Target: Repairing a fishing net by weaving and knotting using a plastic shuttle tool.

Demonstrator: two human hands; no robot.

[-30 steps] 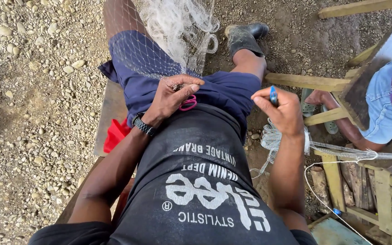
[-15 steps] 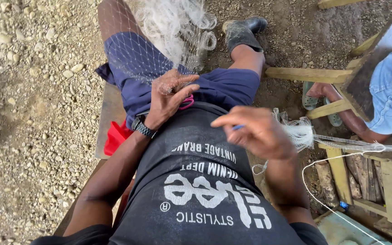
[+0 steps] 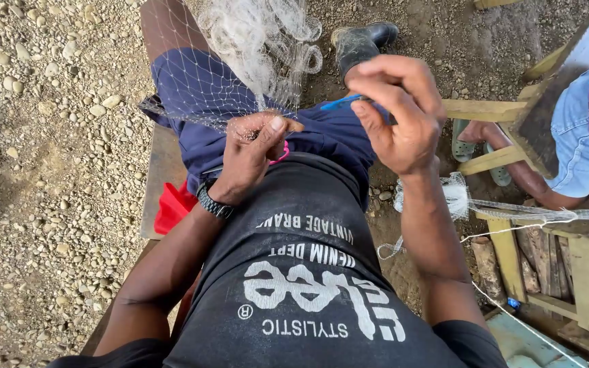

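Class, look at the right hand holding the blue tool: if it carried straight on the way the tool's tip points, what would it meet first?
The right hand aims its blue tool leftwards, so it would probably first meet the net pinched by the left hand, though depth is unclear from one view.

One head-worn camera only, looking steeply down the seated person's own chest and lap, so the dark shirt point(image 3: 294, 286) fills the bottom edge upside-down and the gravel ground point(image 3: 42, 136) lies beyond. It sits close: the left hand point(image 3: 253, 153) pinching the white net point(image 3: 253, 48) and the right hand point(image 3: 397, 112) with the blue needle point(image 3: 341, 103) land near frame centre, just above the lap. Right of that grip, a second person's leg point(image 3: 519, 170) and wooden frame point(image 3: 567, 266) clip the edge; no other view shares anything.
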